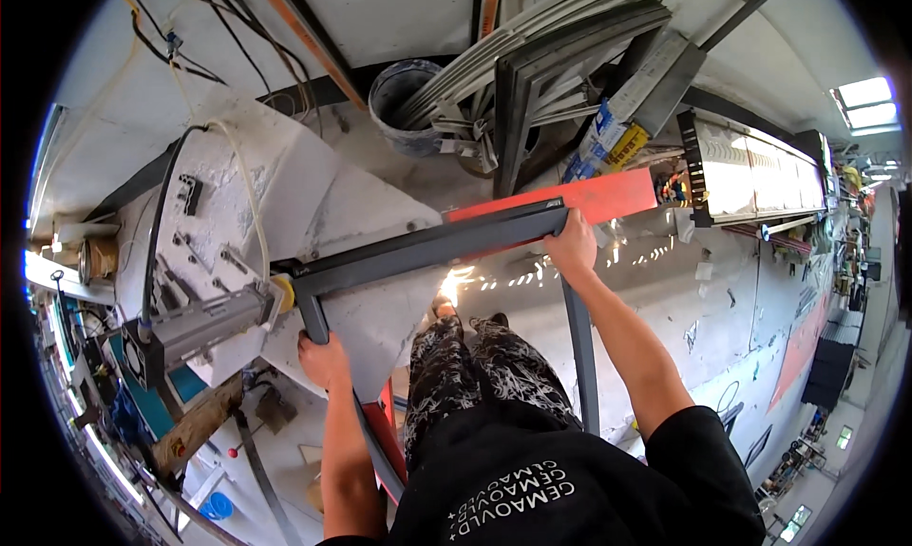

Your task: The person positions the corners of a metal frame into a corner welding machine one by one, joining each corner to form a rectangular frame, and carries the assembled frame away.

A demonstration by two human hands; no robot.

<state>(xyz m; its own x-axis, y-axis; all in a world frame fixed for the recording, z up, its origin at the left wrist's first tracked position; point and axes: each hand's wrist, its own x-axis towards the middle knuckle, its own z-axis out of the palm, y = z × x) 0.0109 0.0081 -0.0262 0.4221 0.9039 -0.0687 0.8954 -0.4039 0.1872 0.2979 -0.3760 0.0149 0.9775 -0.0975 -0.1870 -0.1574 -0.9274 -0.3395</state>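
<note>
A dark grey metal frame [427,248] lies in front of me, its long bar slanting up to the right and its two side bars running back toward my body. My left hand [325,360] is closed around the left side bar, a little below the corner. At the far right corner, my right hand [572,246] wraps over the bar's end. The frame's left corner rests against a grey machine [361,199], right by the yellow-ringed end of a metal cylinder [223,320]. Under and behind the long bar runs a red beam [608,197].
A grey bucket [394,133] and stacked metal profiles [570,62] stand against the wall beyond the machine. Hoses and cables hang at upper left. A long reflective rack [760,171] is on the right. Bright light patches fall on the floor [532,280] by my legs.
</note>
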